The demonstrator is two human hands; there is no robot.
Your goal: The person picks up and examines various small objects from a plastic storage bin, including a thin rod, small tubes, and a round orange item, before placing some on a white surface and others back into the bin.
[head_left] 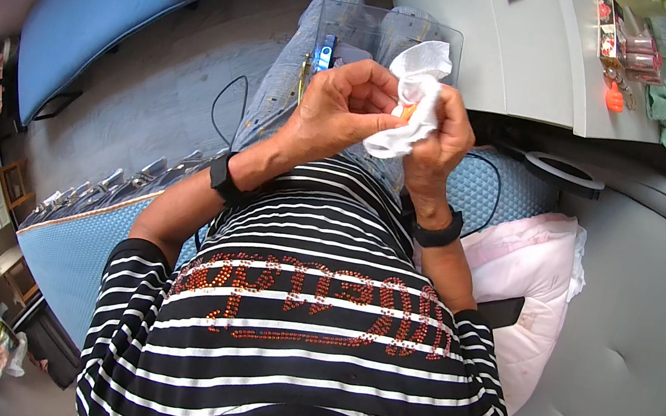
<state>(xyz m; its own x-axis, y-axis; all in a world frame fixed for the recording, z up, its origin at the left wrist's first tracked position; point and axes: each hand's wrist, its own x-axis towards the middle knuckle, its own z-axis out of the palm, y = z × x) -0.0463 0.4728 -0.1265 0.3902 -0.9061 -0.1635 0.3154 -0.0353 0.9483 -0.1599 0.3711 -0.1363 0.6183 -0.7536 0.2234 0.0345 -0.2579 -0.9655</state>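
Above my lap, my right hand point(441, 142) is closed round a crumpled white tissue or thin cloth point(421, 61), which sticks up and hangs down past the fingers. My left hand point(343, 107) meets it from the other side, thumb and fingertips closed in a pinch on a small orange-and-white thing point(407, 111). The tissue wraps part of that thing, so its kind cannot be made out. Under the hands, across my knees, lies a clear tray point(454, 44). A small blue-and-silver item point(324, 55) rests in it beside my left hand.
A pink quilted cloth point(530, 278) and a dark flat item point(502, 311) lie at my right. Further right stands a grey padded headboard point(620, 348). A cabinet point(486, 48) is ahead on the right, and a blue bed point(100, 15) on the far left. A black cable point(217, 107) loops beside my leg.
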